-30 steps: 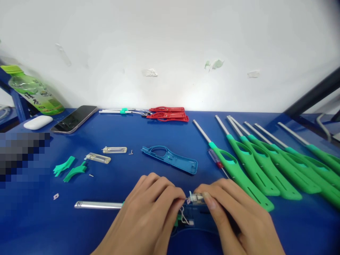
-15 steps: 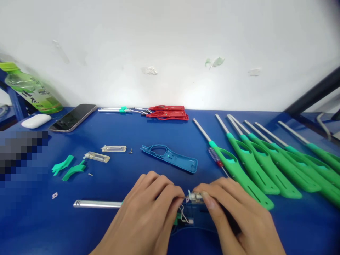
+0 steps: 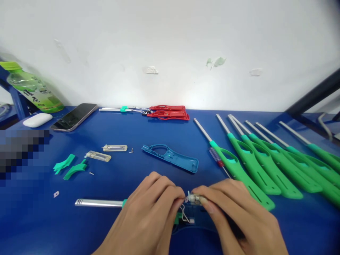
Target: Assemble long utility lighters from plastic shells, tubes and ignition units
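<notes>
Near the front of the table, my right hand [image 3: 239,209] grips a clear lighter fuel tank [image 3: 195,199] between thumb and fingers, its valve end facing left. My left hand [image 3: 154,209] pinches a small pale tab [image 3: 186,199] right at that valve end; the fingers hide most of it. Beneath both hands lies a blue lighter handle half [image 3: 196,221], partly covered, with white wires [image 3: 184,214] and a green part [image 3: 176,219] in it. A metal lighter tube [image 3: 99,203] sticks out to the left from under my left hand.
Several green lighters [image 3: 255,156] and a screwdriver [image 3: 216,156] lie right. Behind my hands is another blue handle half [image 3: 172,159]. Two fuel tanks [image 3: 98,156], green triggers [image 3: 75,169], screws [image 3: 91,173] and a tab [image 3: 56,194] lie left. Red handle halves [image 3: 170,114] rest by the wall.
The view has shifted slightly. Both hands keep nearly the same pose, the left fingers still at the valve end of the fuel tank held in the right hand.
</notes>
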Action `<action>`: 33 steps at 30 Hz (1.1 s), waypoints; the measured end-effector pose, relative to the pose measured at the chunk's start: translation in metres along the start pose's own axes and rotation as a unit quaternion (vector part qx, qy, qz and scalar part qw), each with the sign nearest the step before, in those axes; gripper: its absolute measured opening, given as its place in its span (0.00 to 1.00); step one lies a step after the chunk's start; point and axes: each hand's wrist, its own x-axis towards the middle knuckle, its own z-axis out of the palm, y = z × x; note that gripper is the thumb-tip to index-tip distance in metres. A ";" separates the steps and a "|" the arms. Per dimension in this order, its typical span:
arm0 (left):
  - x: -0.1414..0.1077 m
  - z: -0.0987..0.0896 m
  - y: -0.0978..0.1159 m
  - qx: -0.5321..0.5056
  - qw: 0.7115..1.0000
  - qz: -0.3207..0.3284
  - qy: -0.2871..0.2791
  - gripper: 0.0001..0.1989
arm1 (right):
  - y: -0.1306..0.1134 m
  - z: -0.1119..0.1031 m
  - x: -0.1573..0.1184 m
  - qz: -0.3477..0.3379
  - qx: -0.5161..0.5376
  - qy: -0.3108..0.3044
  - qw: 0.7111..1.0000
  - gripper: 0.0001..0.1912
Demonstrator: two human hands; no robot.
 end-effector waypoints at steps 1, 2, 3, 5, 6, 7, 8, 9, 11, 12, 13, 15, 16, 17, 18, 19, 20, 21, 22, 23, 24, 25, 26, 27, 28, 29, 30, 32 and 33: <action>0.000 0.000 0.000 -0.002 1.000 0.002 0.004 0.12 | 0.000 0.000 0.000 -0.005 -0.001 -0.001 1.000 0.10; -0.001 0.000 0.000 -0.004 1.000 0.004 0.003 0.12 | 0.000 0.001 0.000 -0.008 -0.002 -0.002 1.000 0.10; -0.001 0.000 0.000 -0.003 1.000 0.006 0.003 0.12 | 0.000 0.001 0.000 -0.010 -0.003 -0.004 1.000 0.10; 0.000 0.001 -0.001 0.000 1.000 0.005 -0.001 0.12 | 0.001 0.002 0.000 -0.012 -0.004 -0.008 1.000 0.09; 0.000 0.002 -0.001 0.002 1.000 0.006 0.001 0.12 | 0.001 0.002 0.000 -0.013 -0.003 -0.007 1.000 0.09; 0.001 0.002 -0.001 0.005 1.000 0.008 0.002 0.11 | 0.002 0.002 0.000 -0.013 -0.003 -0.005 1.000 0.09; 0.001 0.003 -0.002 0.007 1.000 0.009 0.001 0.11 | 0.002 0.002 0.000 -0.011 -0.005 -0.002 1.000 0.10; 0.002 0.003 -0.002 0.006 1.000 0.010 0.002 0.10 | 0.002 0.002 0.000 -0.008 -0.008 0.004 1.000 0.10; 0.002 0.003 -0.003 0.003 1.000 0.003 0.008 0.09 | 0.002 0.002 0.001 0.005 -0.013 0.012 1.000 0.10; 0.001 0.003 -0.004 0.003 1.000 -0.005 0.012 0.09 | 0.002 0.001 0.001 0.011 -0.014 0.015 1.000 0.10; 0.001 0.002 -0.004 0.004 1.000 -0.015 0.014 0.09 | 0.002 0.001 0.001 0.014 -0.014 0.018 1.000 0.10; 0.001 0.001 -0.005 0.003 0.999 -0.031 0.011 0.09 | 0.002 0.000 0.001 0.017 -0.013 0.019 1.000 0.10; 0.001 0.001 -0.005 0.000 0.999 -0.036 0.005 0.10 | 0.003 0.000 0.001 0.016 -0.013 0.019 1.000 0.10; 0.001 0.001 -0.005 -0.006 0.999 -0.038 0.002 0.10 | 0.003 -0.001 0.001 0.013 -0.013 0.019 1.000 0.11; 0.001 0.001 -0.005 -0.013 0.999 -0.038 0.002 0.10 | 0.003 -0.001 0.001 0.012 -0.013 0.019 1.000 0.11; 0.001 0.000 -0.005 -0.018 0.999 -0.040 0.005 0.10 | 0.004 -0.001 0.000 0.011 -0.012 0.020 1.000 0.12; 0.001 0.000 -0.005 -0.023 0.999 -0.038 0.010 0.10 | 0.004 -0.002 0.000 0.010 -0.011 0.021 1.000 0.12; 0.001 0.000 -0.004 -0.028 0.999 -0.040 0.014 0.10 | 0.004 -0.002 -0.001 0.006 -0.011 0.024 1.000 0.13; 0.001 -0.001 -0.004 -0.031 0.998 -0.040 0.021 0.10 | 0.004 -0.002 -0.002 0.004 -0.012 0.025 1.000 0.13; 0.001 -0.001 -0.003 -0.034 0.998 -0.044 0.025 0.10 | 0.004 -0.002 -0.003 -0.002 -0.012 0.028 1.000 0.13; 0.000 -0.001 -0.003 -0.036 0.998 -0.046 0.028 0.10 | 0.003 -0.002 -0.003 -0.007 -0.012 0.032 0.999 0.13; 0.000 -0.001 -0.002 -0.037 0.998 -0.047 0.029 0.10 | 0.003 -0.001 -0.004 -0.013 -0.012 0.034 0.999 0.14; -0.001 -0.001 -0.002 -0.037 0.998 -0.047 0.030 0.10 | 0.002 -0.001 -0.004 -0.018 -0.012 0.036 0.999 0.14; -0.001 -0.001 -0.001 -0.037 0.998 -0.047 0.032 0.10 | 0.002 0.000 -0.003 -0.022 -0.011 0.039 0.999 0.14; -0.001 -0.001 -0.001 -0.037 0.998 -0.045 0.034 0.10 | 0.002 0.000 -0.003 -0.023 -0.010 0.042 0.999 0.14; -0.001 -0.001 -0.001 -0.037 0.998 -0.044 0.035 0.10 | 0.001 0.001 -0.002 -0.025 -0.008 0.044 0.999 0.14; -0.001 0.000 -0.001 -0.037 0.998 -0.044 0.037 0.10 | 0.001 0.001 -0.002 -0.026 -0.004 0.047 0.999 0.14; 0.000 0.000 -0.001 -0.036 0.998 -0.041 0.036 0.10 | 0.002 0.002 -0.001 -0.030 0.006 0.056 0.998 0.15; 0.000 0.001 -0.001 -0.035 0.998 -0.043 0.033 0.10 | 0.002 0.002 -0.001 -0.030 0.011 0.058 0.998 0.15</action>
